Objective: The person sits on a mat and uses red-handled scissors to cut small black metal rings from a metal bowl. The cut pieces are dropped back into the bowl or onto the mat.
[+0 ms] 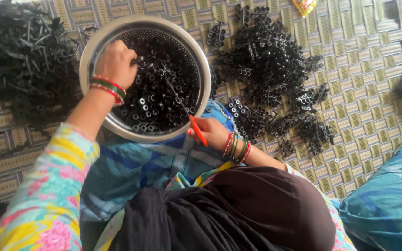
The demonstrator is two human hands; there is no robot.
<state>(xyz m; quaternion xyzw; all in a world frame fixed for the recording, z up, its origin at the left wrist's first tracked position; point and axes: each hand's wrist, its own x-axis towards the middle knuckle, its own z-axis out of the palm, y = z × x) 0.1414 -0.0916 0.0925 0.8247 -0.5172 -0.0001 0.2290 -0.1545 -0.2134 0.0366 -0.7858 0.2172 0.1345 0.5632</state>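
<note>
Woven mat (359, 69), floor-level. Steel bowl (201, 69) of black rings (154, 97) on your lap. Left hand (116, 62) grip closed on rings inside; right hand (210, 132) holds an orange-handled tool (198, 130). Risk: tilted bowl spills; tip may jab fingers.

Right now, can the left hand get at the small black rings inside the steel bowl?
Probably yes: the left hand is already inside the steel bowl, right on the black rings, with nothing covering them.
</note>
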